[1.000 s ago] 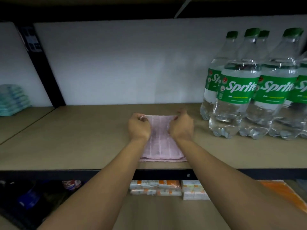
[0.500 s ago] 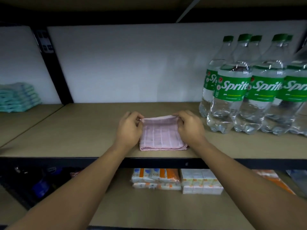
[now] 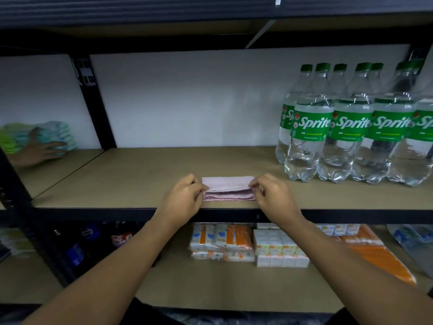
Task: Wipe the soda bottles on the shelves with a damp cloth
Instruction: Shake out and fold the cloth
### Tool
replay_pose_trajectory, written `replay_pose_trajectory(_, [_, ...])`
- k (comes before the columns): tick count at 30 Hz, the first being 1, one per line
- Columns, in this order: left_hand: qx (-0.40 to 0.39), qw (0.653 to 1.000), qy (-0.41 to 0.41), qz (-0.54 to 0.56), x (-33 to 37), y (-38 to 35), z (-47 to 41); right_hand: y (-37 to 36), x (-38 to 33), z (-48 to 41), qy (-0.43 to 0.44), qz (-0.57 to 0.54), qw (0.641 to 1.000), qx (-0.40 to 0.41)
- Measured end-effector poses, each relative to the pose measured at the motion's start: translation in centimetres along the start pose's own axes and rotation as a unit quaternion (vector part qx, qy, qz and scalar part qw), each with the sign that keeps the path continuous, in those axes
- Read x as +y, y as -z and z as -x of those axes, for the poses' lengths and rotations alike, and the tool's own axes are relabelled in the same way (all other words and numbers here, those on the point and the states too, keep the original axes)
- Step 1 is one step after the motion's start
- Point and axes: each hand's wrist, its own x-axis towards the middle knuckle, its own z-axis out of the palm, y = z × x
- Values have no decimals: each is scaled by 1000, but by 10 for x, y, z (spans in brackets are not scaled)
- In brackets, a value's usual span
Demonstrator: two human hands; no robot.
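I have the pink folded cloth [image 3: 228,187] lying flat at the front edge of the middle shelf [image 3: 140,174], about midway along it, with its stacked layers showing along the near side. Both hands are on it: my left hand [image 3: 185,198] has its fingers curled and pinches the cloth's left end between thumb and fingertips, while my right hand [image 3: 274,195] is curled the same way and pinches the top layer at the right end. The bottles [image 3: 351,127] stand upright at the right end of the same shelf, packed close in two rows toward the back wall, clear with green caps and green labels. They are well apart from the cloth and neither hand touches them. How far the rows run past the right edge of my view I cannot tell. On the lower shelf [image 3: 210,285] I see orange-and-white packs [image 3: 222,240] below the cloth, white boxes [image 3: 278,249] just beside them, an orange pack [image 3: 379,254] toward the right end and dark bottles [image 3: 117,238] toward the left. Past the post [image 3: 93,102], in the neighbouring bay at far left, another hand [image 3: 44,151] rests against a blurred stack of teal packs [image 3: 58,134]
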Motion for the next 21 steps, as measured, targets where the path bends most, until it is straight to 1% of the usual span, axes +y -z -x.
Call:
replay_pose_trajectory(3, [-35,999,17,-12,3,2,5,0,-1,5,2,14,1000,-12])
replay_pose_trajectory(7, [-68,997,31,-15,5,8,4,2,-4,4,-8,30,997,-66])
replay_pose_trajectory(9, [-58,997,48,0,8,9,0,1,-8,2,-8,44,998,-48])
replay_pose_trajectory(11, [-25,996,85,33,13,6,-11,-3,-13,-8,-10,49,999,-19])
replay_pose_trajectory(12, [-20,993,108,45,14,3,-19,-5,-17,-16,-14,59,998,-23])
replay_pose_trajectory(13, [-31,989,132,51,13,-2,-26,-9,-19,-24,-25,75,996,-50])
replay_pose_trajectory(14, [-61,985,152,47,10,-8,-33,-14,-20,-33,-42,93,990,-100])
replay_pose_trajectory(16, [-143,976,164,13,3,-20,-41,-23,-20,-48,-63,125,963,-229])
replay_pose_trajectory(17, [-178,971,163,-4,0,-25,-43,-28,-18,-53,-67,132,947,-284])
replay_pose_trajectory(18, [-203,966,162,-15,-3,-27,-44,-31,-16,-56,-71,134,935,-321])
replay_pose_trajectory(19, [-217,962,162,-21,-4,-28,-44,-32,-13,-58,-76,135,928,-339])
replay_pose_trajectory(21, [-221,962,159,-25,-6,-25,-46,-26,-10,-63,-94,129,925,-345])
